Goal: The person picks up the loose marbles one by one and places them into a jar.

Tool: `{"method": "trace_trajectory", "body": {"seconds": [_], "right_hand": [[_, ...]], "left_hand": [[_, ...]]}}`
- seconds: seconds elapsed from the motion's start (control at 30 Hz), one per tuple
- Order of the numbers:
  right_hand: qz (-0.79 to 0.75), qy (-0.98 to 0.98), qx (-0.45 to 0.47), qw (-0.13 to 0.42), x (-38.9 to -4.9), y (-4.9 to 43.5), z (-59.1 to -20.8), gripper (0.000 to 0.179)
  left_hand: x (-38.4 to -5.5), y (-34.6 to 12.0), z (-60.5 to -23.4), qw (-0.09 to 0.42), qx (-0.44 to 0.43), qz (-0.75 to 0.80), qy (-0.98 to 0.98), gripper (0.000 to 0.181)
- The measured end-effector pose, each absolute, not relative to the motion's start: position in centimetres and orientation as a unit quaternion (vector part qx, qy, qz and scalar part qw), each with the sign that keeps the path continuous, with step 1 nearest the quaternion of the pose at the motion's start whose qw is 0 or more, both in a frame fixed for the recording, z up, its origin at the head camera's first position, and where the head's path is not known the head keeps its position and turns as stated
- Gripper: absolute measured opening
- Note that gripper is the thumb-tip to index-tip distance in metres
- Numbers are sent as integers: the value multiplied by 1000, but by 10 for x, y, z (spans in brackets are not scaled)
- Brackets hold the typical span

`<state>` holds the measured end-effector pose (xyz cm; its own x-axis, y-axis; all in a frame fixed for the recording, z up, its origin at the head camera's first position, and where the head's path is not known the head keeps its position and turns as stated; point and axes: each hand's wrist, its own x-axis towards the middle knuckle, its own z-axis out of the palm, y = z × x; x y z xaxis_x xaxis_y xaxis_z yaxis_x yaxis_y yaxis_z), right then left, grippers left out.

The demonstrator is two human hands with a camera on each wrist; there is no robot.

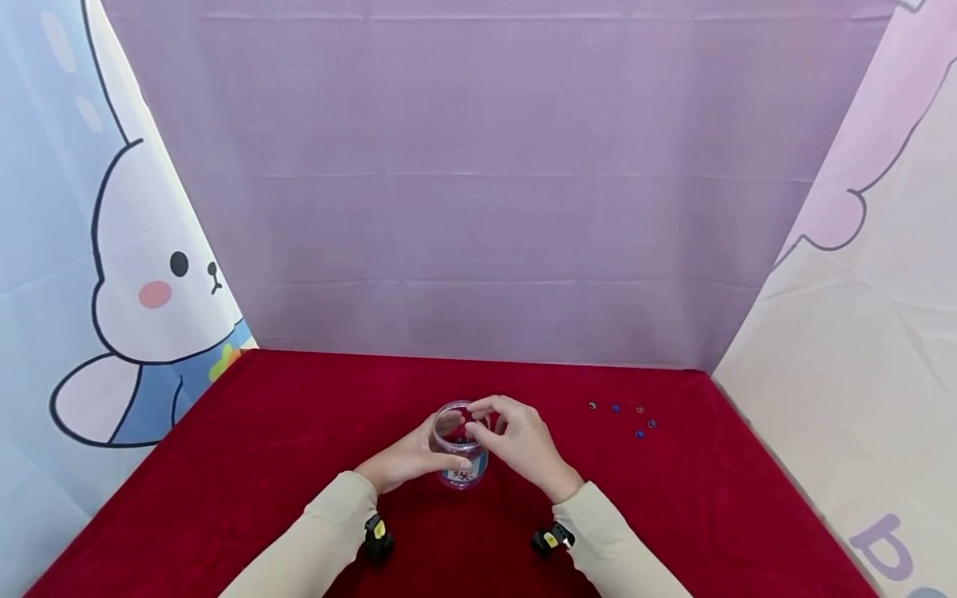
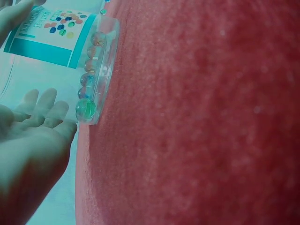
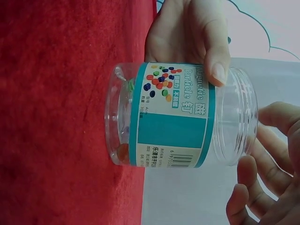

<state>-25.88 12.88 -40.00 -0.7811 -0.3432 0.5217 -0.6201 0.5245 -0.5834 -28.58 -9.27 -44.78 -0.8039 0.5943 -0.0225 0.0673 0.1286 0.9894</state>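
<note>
My left hand grips a clear plastic jar from the left side, thumb across its front and fingers behind it. The jar stands upright and lidless on the red cloth; in the right wrist view its label is blue and white. Several glass marbles line its bottom in the left wrist view. Over the jar's mouth is my right hand, its thumb and forefinger apart and fingertips right at the rim. Nothing shows between those fingers.
Several loose marbles, mostly blue, lie on the red cloth to the right of the hands. A purple curtain closes off the back. Printed panels stand on both sides, a cartoon rabbit on the left one.
</note>
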Motion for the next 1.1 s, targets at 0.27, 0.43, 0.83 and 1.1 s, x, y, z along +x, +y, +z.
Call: {"method": "trace_trajectory", "body": {"seconds": [0.27,0.43,0.83,1.1], "right_hand": [[392,-860,281,168,-257,129,-401,29],[390,-862,279,164,-257,131,-399,28],[367,-881,246,171,-255,148,-396,23],[349,-893,215,186,-257,163,-397,23]], "left_hand": [[-285,-93,-447,214,232,618,720,86],[-285,-93,-447,213,230,618,721,85],[-284,-92,-446,209,221,617,726,85],[-284,-93,-445,206,221,612,731,87]]}}
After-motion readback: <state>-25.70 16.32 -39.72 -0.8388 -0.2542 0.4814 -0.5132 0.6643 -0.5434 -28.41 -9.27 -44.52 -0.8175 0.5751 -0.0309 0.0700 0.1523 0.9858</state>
